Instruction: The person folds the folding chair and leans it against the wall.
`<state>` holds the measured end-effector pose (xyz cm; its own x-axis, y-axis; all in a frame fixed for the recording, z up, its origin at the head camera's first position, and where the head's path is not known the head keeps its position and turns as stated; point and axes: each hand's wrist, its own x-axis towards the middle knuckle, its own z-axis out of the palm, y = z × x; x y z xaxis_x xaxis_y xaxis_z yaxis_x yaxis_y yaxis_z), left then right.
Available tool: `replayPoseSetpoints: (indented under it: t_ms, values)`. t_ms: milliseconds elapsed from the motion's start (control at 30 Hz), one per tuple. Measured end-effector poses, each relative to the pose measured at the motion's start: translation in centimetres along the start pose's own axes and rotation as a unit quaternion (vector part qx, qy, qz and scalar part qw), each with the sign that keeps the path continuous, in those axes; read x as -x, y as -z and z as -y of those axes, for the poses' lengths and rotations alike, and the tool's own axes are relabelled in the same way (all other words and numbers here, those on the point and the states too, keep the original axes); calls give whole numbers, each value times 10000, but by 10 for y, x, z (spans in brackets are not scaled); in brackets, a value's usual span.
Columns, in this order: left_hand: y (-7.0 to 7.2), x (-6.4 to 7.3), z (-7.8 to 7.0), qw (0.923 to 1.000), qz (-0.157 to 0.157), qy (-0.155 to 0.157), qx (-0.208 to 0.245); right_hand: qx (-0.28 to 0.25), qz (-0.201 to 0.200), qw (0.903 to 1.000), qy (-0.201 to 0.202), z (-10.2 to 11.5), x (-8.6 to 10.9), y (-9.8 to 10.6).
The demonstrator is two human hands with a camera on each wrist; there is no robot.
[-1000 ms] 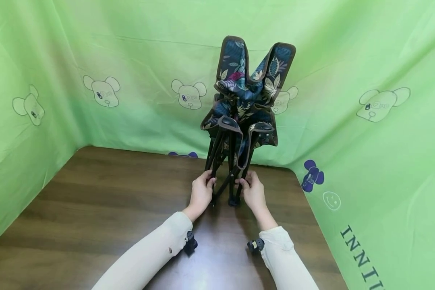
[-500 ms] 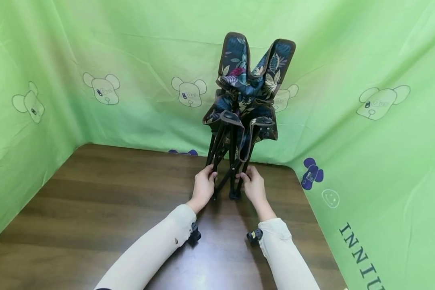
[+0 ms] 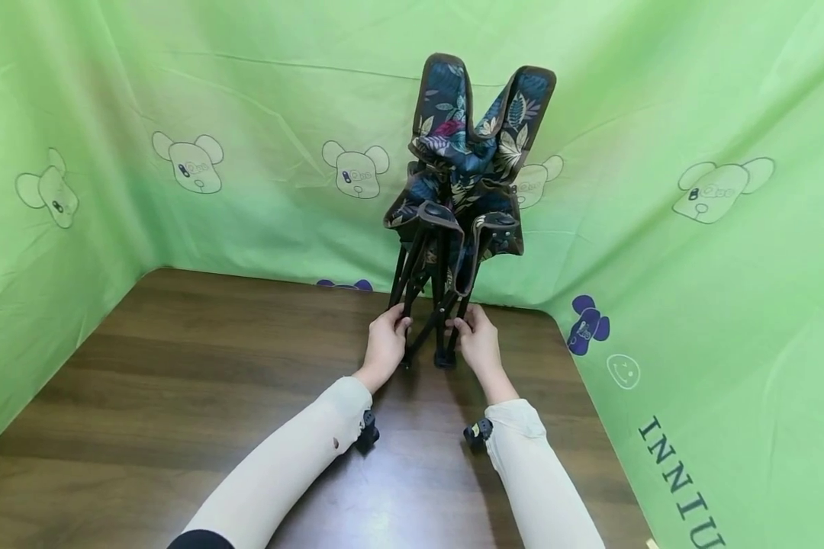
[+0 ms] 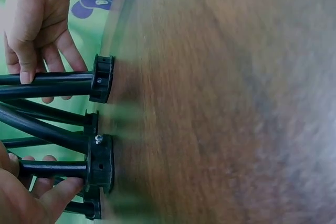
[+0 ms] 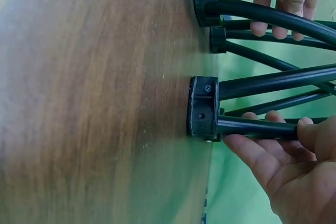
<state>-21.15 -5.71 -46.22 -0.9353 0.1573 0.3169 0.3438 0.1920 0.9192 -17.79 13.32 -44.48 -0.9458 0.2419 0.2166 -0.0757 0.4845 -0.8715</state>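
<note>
A partly folded camping chair (image 3: 477,156) stands upright near the back of the wooden table (image 3: 247,358). Its dark blue floral fabric is bunched at the top, and its black tube legs cross below. My left hand (image 3: 384,343) pinches a front leg on the left, low down. On the other side, my right hand (image 3: 479,343) holds the right front leg between thumb and fingers. In the left wrist view, plastic feet (image 4: 101,163) join the tubes at the tabletop. The right wrist view has another black foot (image 5: 202,106) close beside my right fingers.
Green cloth (image 3: 261,91) with printed bear heads hangs behind the table and along both sides. The chair's fabric overlaps the rear cloth in the head view. Dark cameras (image 3: 367,433) are strapped at both wrists over pale sleeves (image 3: 295,457).
Both hands have shifted slightly toward the back of the table along with the chair, keeping hold of its legs. The whole head view has tipped down a little.
</note>
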Motion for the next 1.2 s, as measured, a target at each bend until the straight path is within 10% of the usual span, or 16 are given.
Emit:
replayPoseSetpoints:
  t_ms: [1200]
  values:
    - [2,1,2,9990,140,-325,-257,118,-428,9990,20,1,5,-8]
